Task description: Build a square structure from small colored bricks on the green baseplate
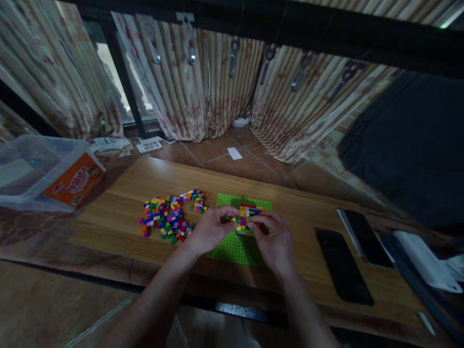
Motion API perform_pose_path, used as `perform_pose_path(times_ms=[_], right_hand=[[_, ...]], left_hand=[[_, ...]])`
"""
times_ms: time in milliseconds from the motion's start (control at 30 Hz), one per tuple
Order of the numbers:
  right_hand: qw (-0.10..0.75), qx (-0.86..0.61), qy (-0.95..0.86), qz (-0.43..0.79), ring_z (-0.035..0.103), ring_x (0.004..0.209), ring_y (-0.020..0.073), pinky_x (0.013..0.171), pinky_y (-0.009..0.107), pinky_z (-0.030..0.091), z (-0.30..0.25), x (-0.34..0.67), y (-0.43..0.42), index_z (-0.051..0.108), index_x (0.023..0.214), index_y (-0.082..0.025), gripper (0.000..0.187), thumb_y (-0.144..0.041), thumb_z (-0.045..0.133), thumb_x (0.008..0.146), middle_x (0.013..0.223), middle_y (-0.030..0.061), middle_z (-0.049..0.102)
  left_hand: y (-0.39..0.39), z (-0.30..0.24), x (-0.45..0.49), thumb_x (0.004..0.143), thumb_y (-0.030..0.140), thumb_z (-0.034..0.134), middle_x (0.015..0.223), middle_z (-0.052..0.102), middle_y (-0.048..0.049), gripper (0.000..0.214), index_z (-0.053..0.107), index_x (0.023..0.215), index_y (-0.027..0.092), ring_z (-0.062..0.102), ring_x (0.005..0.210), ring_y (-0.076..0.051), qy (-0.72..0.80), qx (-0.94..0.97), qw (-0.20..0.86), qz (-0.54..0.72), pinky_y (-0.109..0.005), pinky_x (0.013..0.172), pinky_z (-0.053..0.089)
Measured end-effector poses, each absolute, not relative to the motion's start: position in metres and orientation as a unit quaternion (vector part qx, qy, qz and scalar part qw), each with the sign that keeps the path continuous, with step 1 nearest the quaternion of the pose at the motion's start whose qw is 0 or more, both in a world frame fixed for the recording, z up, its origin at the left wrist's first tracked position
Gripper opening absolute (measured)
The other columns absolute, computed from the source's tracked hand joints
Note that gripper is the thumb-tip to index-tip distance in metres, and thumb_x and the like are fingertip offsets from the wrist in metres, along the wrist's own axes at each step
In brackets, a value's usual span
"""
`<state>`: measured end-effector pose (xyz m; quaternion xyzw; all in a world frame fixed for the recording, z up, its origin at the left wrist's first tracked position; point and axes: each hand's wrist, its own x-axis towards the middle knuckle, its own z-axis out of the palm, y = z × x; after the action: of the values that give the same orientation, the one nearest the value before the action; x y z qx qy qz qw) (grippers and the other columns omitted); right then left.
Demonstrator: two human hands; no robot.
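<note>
On baseplate [232,249], red brick [248,206] crosswise

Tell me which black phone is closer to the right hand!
The black phone lying directly on the wooden tabletop is closer to the right hand; the other black phone is farther right and rests on something flat and white.

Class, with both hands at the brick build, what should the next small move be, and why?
Perhaps press the brick build gently together: the left hand and right hand both have their fingers at it, over the green baseplate. Whether any part sits loose is too small to tell, so a light press seems sensible.
</note>
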<state>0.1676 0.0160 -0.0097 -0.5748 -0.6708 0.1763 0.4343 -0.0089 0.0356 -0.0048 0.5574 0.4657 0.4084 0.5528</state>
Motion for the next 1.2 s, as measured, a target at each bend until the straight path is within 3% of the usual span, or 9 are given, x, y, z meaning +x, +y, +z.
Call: perform_pose_path(times_ms=[167, 367, 633, 800, 967, 1100, 1200], right_hand=[[0.461, -0.535, -0.665, 0.242, 0.061, 0.090, 0.0197, 0.082, 0.035, 0.045, 0.000, 0.163, 0.013, 0.072, 0.090, -0.023, 0.014, -0.034, 0.063, 0.086, 0.091, 0.0038, 0.068], [0.464, -0.515, -0.633, 0.346, 0.059, 0.075, 0.0155, 0.072, 0.030, 0.043, 0.007, 0.160, 0.011, 0.071, 0.077, -0.022, 0.011, -0.029, 0.066, 0.083, 0.077, -0.0003, 0.066], [0.531, -0.478, -0.467, 0.521, 0.055, 0.063, 0.0114, 0.064, 0.026, 0.043, 0.012, 0.172, 0.014, 0.073, 0.069, -0.021, 0.016, -0.036, 0.076, 0.072, 0.065, -0.0020, 0.066], [0.617, -0.538, -0.361, 0.447, 0.054, 0.057, 0.0107, 0.058, 0.025, 0.044, 0.008, 0.192, 0.030, 0.071, 0.067, -0.019, 0.024, -0.040, 0.081, 0.061, 0.061, -0.0017, 0.064], [0.643, -0.585, -0.328, 0.370, 0.054, 0.056, 0.0116, 0.057, 0.025, 0.046, 0.000, 0.199, 0.040, 0.068, 0.068, -0.016, 0.029, -0.041, 0.079, 0.059, 0.062, -0.0003, 0.063], [0.623, -0.619, -0.367, 0.308, 0.054, 0.056, 0.0130, 0.054, 0.025, 0.044, -0.002, 0.186, 0.038, 0.066, 0.071, -0.015, 0.031, -0.045, 0.071, 0.068, 0.062, 0.0008, 0.063], [0.606, -0.647, -0.378, 0.266, 0.055, 0.057, 0.0138, 0.054, 0.025, 0.044, 0.004, 0.182, 0.033, 0.065, 0.073, -0.015, 0.030, -0.045, 0.068, 0.072, 0.064, 0.0020, 0.064]], left_hand=[[0.035, -0.001, -0.003, 0.070, 0.012, 0.068, 0.087, 0.071, -0.0029, 0.028, 0.067, 0.097, 0.013, 0.064, 0.079, -0.014, 0.424, 0.532, 0.599, 0.422, -0.026, 0.074, 0.048], [0.030, 0.006, 0.004, 0.071, 0.019, 0.073, 0.074, 0.066, 0.0022, 0.035, 0.060, 0.103, 0.015, 0.059, 0.066, -0.010, 0.393, 0.520, 0.625, 0.430, -0.024, 0.066, 0.045], [0.027, 0.015, 0.007, 0.074, 0.017, 0.069, 0.078, 0.066, 0.0003, 0.035, 0.058, 0.107, 0.015, 0.061, 0.073, -0.013, 0.379, 0.555, 0.612, 0.417, -0.027, 0.073, 0.045], [0.037, 0.013, -0.005, 0.076, 0.018, 0.064, 0.080, 0.062, 0.0004, 0.028, 0.062, 0.104, 0.015, 0.057, 0.073, -0.012, 0.425, 0.539, 0.574, 0.447, -0.025, 0.068, 0.042], [0.033, 0.019, 0.000, 0.078, 0.017, 0.059, 0.081, 0.060, 0.0003, 0.024, 0.065, 0.101, 0.016, 0.054, 0.073, -0.012, 0.415, 0.535, 0.595, 0.434, -0.025, 0.069, 0.043], [0.012, 0.020, 0.035, 0.084, 0.020, 0.053, 0.087, 0.058, -0.0010, 0.037, 0.057, 0.120, 0.020, 0.056, 0.076, -0.012, 0.361, 0.567, 0.622, 0.402, -0.025, 0.070, 0.045], [-0.003, 0.015, 0.061, 0.085, 0.016, 0.050, 0.091, 0.059, -0.0032, 0.045, 0.049, 0.130, 0.022, 0.057, 0.079, -0.015, 0.351, 0.638, 0.570, 0.380, -0.028, 0.071, 0.046]])
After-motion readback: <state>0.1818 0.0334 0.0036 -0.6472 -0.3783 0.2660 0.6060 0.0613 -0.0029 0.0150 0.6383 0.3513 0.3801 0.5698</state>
